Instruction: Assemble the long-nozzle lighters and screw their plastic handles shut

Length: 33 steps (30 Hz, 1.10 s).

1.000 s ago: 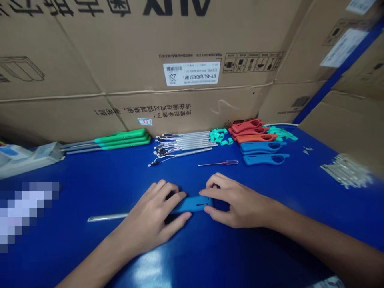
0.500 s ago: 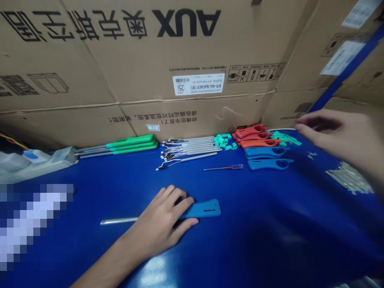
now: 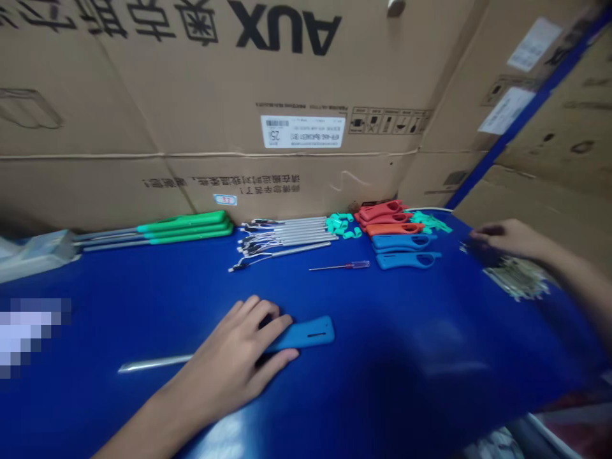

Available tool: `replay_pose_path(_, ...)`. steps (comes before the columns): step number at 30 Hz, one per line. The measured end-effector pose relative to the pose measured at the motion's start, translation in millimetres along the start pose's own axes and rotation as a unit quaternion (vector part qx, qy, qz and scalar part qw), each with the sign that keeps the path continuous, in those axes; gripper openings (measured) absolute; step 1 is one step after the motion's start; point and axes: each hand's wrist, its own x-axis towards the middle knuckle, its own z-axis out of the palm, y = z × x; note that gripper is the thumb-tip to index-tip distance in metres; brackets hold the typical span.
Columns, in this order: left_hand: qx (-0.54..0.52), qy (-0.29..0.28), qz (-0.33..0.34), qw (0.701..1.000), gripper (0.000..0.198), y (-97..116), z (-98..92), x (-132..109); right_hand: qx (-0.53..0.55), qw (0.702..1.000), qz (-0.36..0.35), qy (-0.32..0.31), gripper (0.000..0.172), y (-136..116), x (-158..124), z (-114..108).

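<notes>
My left hand (image 3: 248, 357) lies over a long-necked lighter, its thumb and fingers closed around the blue handle (image 3: 308, 333). From under the hand, the metal tube (image 3: 153, 363) points left along the table. The handle's right end shows a dark slot; its middle is hidden by my fingers. At the right, my right hand (image 3: 502, 237) reaches down with fingertips pinched together at the tabletop. Tiny bright bits (image 3: 463, 247) lie at those fingertips, too small to name. Just below this hand is a heap of thin pale metallic pieces (image 3: 516, 278).
Along the back lie green-handled lighters (image 3: 191, 224), metal tubes with wires (image 3: 301, 233), teal clips (image 3: 342, 224), and red (image 3: 382, 210) and blue shells (image 3: 406, 259). A screwdriver (image 3: 356, 264) lies before them. Cardboard boxes (image 3: 215, 95) wall the back; a power strip (image 3: 43, 255) sits left.
My right hand has come down from above the table's right side to the tabletop beside the metallic pieces. My left hand keeps its hold on the lighter. The camera view has shifted right.
</notes>
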Motion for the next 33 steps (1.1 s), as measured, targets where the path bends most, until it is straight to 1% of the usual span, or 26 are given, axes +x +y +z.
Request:
replay_pose_path(2, 0.011, 0.021, 0.015, 1.0, 0.031, -3, 3.1, 0, 0.009, 0.996, 0.023, -0.089, 0.022, 6, -1, -1)
replay_pose_path(3, 0.017, 0.033, 0.019, 0.999, 0.032, -5, 4.5, 0, 0.015, 0.992, 0.03, -0.119, 0.024, 8, -2, -2)
replay_pose_path(5, 0.022, 0.035, 0.037, 0.998, 0.033, -8, 6.2, 0, 0.027, 0.987, 0.036, -0.157, 0.027, 9, -5, -4)
replay_pose_path(8, 0.028, 0.055, 0.057, 0.996, 0.034, -9, 6.2, 0, 0.043, 0.981, 0.043, -0.185, 0.031, 5, -9, -6)
replay_pose_path(11, 0.03, 0.065, 0.062, 0.996, 0.034, -8, 4.8, 2, 0.053, 0.977, 0.054, -0.197, 0.031, 0, -11, -3)
replay_pose_path(18, 0.031, 0.064, 0.059, 0.996, 0.033, -7, 3.6, 2, 0.05, 0.972, 0.105, -0.207, 0.031, -3, -6, 7)
replay_pose_path(26, 0.019, 0.024, 0.027, 0.999, 0.033, -5, 4.3, 0, 0.034, 0.962, 0.154, -0.222, 0.032, -11, -4, 11)
replay_pose_path(30, 0.012, 0.014, 0.012, 1.0, 0.031, -3, 3.5, -1, 0.018, 0.963, 0.169, -0.211, 0.031, -14, -2, 12)
replay_pose_path(33, 0.007, 0.009, 0.004, 1.0, 0.031, -1, 1.8, -1, 0.012, 0.968, 0.172, -0.182, 0.028, -18, -4, 3)
